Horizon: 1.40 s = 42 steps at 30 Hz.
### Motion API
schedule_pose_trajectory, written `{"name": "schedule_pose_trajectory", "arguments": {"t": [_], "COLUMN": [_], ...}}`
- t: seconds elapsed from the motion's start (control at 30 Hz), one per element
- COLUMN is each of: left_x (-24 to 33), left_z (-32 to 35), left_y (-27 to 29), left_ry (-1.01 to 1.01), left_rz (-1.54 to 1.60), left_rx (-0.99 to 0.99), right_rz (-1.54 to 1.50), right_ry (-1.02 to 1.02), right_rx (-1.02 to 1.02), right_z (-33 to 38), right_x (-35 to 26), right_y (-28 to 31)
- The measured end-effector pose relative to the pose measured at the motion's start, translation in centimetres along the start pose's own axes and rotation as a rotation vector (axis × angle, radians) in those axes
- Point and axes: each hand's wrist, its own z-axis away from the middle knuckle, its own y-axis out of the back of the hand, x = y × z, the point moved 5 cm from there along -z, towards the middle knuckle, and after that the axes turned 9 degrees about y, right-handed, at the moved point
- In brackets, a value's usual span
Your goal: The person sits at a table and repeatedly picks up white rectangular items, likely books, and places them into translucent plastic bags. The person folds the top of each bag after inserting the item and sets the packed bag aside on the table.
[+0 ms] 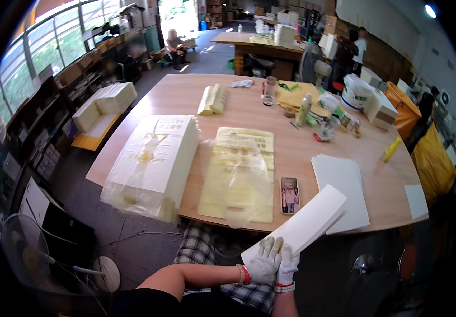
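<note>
At the far left of the table (pixel 133 103), a tall stack of pale sheets (pixel 170 134) under clear plastic stands well apart from the hands. Behind it and slightly to the right lies a pale yellow folded bundle (pixel 213 99). Next comes a flat layer of pale yellow bags (pixel 262 203), partly covered by a loose clear film (pixel 246 177), near the table's front edge.

Just right of these, and nearer the body, is the left hand (pixel 264 261), in a white glove. Its fingers are extended and lie over the lower edge of a folded white sheet (pixel 303 219); the thumb is hidden, so I cannot tell whether it pinches the paper. The right hand (pixel 287 262), gloved too, is close beside it on the right, its fingers at the same edge; whether it grips or only presses cannot be told.

The folded sheet slants away from both hands, up and to the right: its near end is beyond the table's front edge, above the plaid-covered lap (pixel 249 293), while its far end overlaps a pile of white sheets (pixel 346 182) in view. A phone (pixel 290 195) lies just past its upper side. Farther right are a yellow bottle (pixel 391 149) and a separate pale sheet (pixel 415 201) by the table's edge.
</note>
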Motion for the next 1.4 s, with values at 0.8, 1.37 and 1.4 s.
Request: {"name": "schedule_pose_trajectory", "arguments": {"t": [0.8, 1.37, 1.4], "left_x": [-17.3, -22.2, -20.9], "left_z": [-1.0, 15.1, 16.3], "left_y": [3.0, 4.0, 4.7], "left_ry": [0.061, 0.730, 0.728], "left_rz": [0.090, 0.417, 0.412], "left_rx": [0.228, 0.235, 0.196], "right_rz": [1.041, 0.908, 0.853], "right_ry": [0.594, 0.362, 0.310], "right_rx": [-0.245, -0.649, -0.656], "right_z": [-7.2, 1.0, 2.5], "right_x": [1.9, 0.4, -0.2], "right_y": [-11.7, -6.5, -5.5]}}
